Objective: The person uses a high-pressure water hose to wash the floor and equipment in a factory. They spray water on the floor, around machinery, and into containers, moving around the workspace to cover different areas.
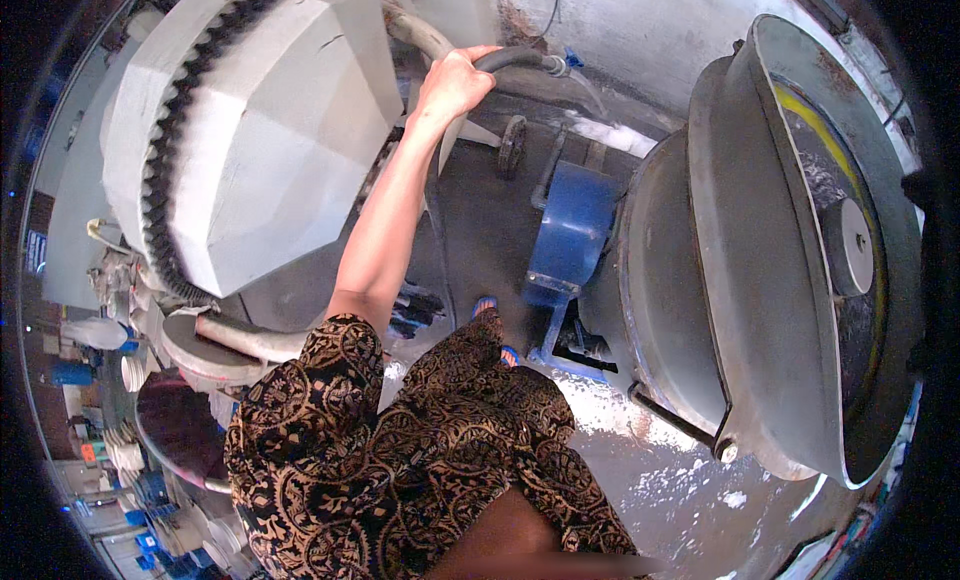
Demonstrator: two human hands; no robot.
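My left hand reaches up and away, its fingers closed around a dark grey hose. The hose curves out to the right of my fist and has a small blue fitting near its far end. Beyond that fitting, a pale, clear strand bends downward; whether it is tube or water is unclear. Left of my forearm stands a large whitish faceted drum with a dark toothed ring around it. My right hand does not show.
On the right stands a big grey drum with a wide, flared open mouth. Beside it is a blue metal housing. A small wheel sits near the wall. Below the drum, the floor looks wet. Assorted containers crowd the far left.
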